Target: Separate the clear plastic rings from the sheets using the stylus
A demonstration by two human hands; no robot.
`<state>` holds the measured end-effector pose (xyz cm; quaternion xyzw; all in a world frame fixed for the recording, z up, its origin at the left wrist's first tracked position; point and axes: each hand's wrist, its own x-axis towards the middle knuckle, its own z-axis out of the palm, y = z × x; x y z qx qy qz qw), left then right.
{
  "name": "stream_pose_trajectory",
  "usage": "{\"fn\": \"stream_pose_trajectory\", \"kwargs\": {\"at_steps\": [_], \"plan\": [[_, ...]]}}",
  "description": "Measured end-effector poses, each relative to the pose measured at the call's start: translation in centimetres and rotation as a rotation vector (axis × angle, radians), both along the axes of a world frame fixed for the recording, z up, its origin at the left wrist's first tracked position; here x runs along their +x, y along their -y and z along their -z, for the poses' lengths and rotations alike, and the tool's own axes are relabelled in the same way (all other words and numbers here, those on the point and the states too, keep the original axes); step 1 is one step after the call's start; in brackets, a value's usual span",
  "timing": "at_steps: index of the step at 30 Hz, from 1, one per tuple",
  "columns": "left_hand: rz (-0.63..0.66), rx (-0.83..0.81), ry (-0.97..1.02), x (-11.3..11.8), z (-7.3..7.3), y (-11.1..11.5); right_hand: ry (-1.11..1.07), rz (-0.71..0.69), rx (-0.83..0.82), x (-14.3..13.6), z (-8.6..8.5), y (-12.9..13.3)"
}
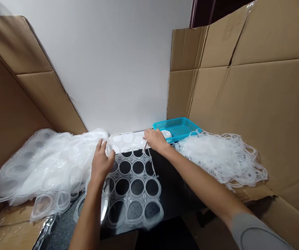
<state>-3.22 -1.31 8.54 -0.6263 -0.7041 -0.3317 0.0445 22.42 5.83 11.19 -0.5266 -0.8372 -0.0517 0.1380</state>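
A clear plastic sheet of joined rings [138, 168] lies across the black tabletop, its near edge blurred. My left hand [102, 161] is at the sheet's left side, fingers apart and thumb toward the rings; whether it presses on the plastic I cannot tell. At the sheet's far right corner, my right hand [156, 139] is closed round a thin, pale stick-like piece [145, 146] pointing down at the rings. Its exact kind is too small to tell. Beyond the rings, a white backing with round shapes [128, 139] lies against the wall.
A large heap of clear ring sheets [47, 166] fills the left side. On the right is a tangled pile of thin plastic outlines [219, 158]. A blue basket [184, 121] stands behind, with a white round item [166, 133] at its left. Cardboard walls [256, 104] enclose both sides.
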Motion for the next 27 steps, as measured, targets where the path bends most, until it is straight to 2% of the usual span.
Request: {"fn": "stream_pose_trajectory", "kwargs": {"at_steps": [3, 5, 7, 9, 11, 14, 17, 19, 22, 27], "plan": [[-0.091, -0.249, -0.128, -0.5, -1.7, -3.0, -0.099, 0.047, -0.046, -1.5, -0.9, -3.5], [-0.105, -0.39, -0.175, -0.8, -2.2, -4.1, -0.125, 0.019, -0.079, -1.8, 0.0, -4.4], [-0.07, -0.434, -0.203, -0.7, -2.1, -4.1, -0.201, -0.092, -0.117, -1.6, 1.7, -4.1], [-0.017, -0.447, -0.244, -0.2, -1.4, -2.9, -0.364, -0.286, -0.163, -0.8, 3.8, -2.9], [0.033, -0.442, -0.284, 0.9, 0.2, -0.6, -0.501, -0.468, -0.196, 0.3, 5.9, -1.2], [0.149, -0.442, -0.364, 3.5, 3.4, 3.6, -0.513, -0.592, -0.245, 2.3, 8.3, 1.4], [0.275, -0.641, -0.291, 6.3, 5.9, 6.3, -0.444, -0.569, -0.254, 3.6, 10.0, 3.1], [0.275, -0.749, -0.258, 7.9, 6.5, 6.4, -0.416, -0.503, -0.236, 3.9, 10.8, 3.4], [0.262, -0.81, -0.254, 9.4, 6.0, 4.4, -0.386, -0.421, -0.232, 3.5, 11.3, 2.3], [0.206, -0.824, -0.225, 10.2, 4.7, -0.2, -0.312, -0.346, -0.231, 2.6, 10.9, -1.4]]}}
